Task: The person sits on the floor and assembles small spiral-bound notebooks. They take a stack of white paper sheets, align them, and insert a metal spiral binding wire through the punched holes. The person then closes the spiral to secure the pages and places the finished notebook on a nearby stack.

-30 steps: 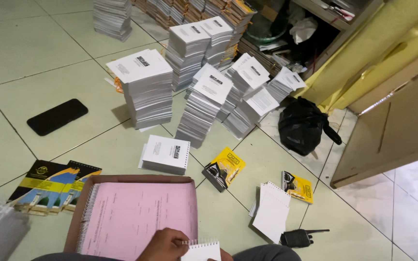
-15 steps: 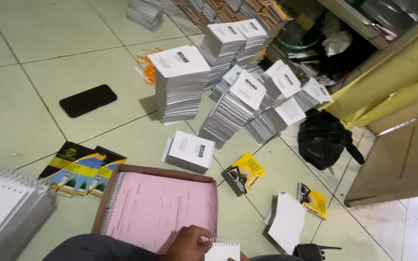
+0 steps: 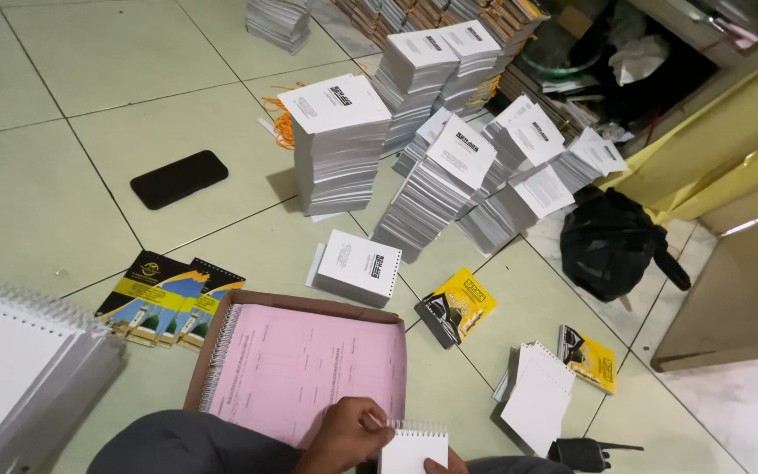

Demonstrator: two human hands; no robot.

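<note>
My left hand (image 3: pixel 344 432) reaches in from a grey sleeve at the bottom edge and grips the spiral-bound top of a small white notepad (image 3: pixel 414 449). It rests over the near corner of a pink ruled pad (image 3: pixel 304 369) that lies in a shallow brown cardboard box (image 3: pixel 313 304). Only a sliver of my right hand (image 3: pixel 455 462) shows, at the notepad's lower right corner, touching it. Its grip is hidden.
Tall stacks of white printed booklets (image 3: pixel 339 140) stand ahead, with one short stack (image 3: pixel 360 266) near the box. A black phone (image 3: pixel 179 178), yellow booklets (image 3: pixel 458 305), colourful covers (image 3: pixel 168 294), a spiral pad stack (image 3: pixel 19 377), a black bag (image 3: pixel 611 241) and a handheld radio (image 3: pixel 585 452) lie on the tiled floor.
The view has swung left and down, so the stacks sit further right in the picture. My left hand stays on the small notepad over the pink pad.
</note>
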